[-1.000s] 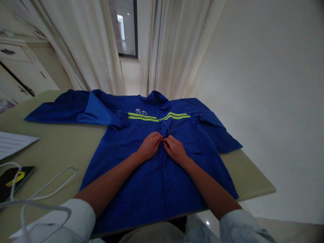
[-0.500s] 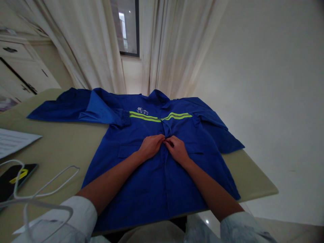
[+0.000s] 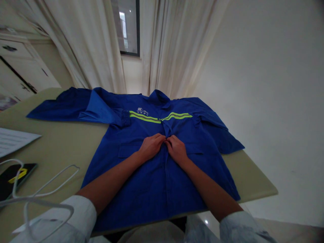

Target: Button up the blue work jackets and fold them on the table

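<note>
A blue work jacket (image 3: 152, 192) lies spread face up on the table, with yellow-green reflective stripes across its chest and a white printed logo (image 3: 142, 111). One sleeve is folded inward across the chest, its elastic cuff (image 3: 123, 119) resting near the stripes. My left hand (image 3: 152, 146) and my right hand (image 3: 176, 149) meet at the centre, fingertips pinching the jacket's front opening just below the stripes. Pocket flaps show on either side of my hands.
A beige tabletop (image 3: 58, 145) carries a sheet of paper (image 3: 15, 141), a black phone with a yellow mark (image 3: 17, 177) and a white cable (image 3: 58, 179) at the left. The table's right edge lies beyond the jacket. Curtains hang behind.
The view has shifted slightly. Both hands stay at the jacket's front opening, their fingertips a little closer together, and the jacket lies as before.
</note>
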### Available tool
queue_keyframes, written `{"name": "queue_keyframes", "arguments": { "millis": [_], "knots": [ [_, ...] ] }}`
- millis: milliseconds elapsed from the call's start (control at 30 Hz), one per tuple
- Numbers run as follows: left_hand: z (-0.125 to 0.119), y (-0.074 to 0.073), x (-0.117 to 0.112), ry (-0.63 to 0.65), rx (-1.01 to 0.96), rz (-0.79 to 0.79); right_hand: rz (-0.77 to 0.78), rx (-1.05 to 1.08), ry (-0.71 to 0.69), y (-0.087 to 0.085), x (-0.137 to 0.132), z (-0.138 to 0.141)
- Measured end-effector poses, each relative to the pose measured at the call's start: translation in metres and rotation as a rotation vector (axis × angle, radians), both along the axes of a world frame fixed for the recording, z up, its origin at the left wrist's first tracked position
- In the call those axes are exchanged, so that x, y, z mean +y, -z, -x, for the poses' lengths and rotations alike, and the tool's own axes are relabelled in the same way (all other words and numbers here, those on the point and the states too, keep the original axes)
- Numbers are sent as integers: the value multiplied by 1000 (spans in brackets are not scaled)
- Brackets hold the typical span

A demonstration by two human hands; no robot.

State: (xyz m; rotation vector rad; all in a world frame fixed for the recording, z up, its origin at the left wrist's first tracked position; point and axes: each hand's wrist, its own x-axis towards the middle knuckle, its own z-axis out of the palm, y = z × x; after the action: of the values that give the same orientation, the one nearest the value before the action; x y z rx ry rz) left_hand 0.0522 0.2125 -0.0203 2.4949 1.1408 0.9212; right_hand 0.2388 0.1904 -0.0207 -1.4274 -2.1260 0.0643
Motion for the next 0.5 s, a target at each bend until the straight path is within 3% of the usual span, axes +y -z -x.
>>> {"name": "queue_keyframes", "arguments": {
  "millis": [267,400,500],
  "knots": [
    [-2,4,1,25,-95,-21,-49,-208,148,-2,0,7],
    [-5,7,2,-20,-183,27,-24,-137,66,0,7,5],
    [-3,4,8,-39,-225,128,10,37,10,-3,7,2]
  ]
}}
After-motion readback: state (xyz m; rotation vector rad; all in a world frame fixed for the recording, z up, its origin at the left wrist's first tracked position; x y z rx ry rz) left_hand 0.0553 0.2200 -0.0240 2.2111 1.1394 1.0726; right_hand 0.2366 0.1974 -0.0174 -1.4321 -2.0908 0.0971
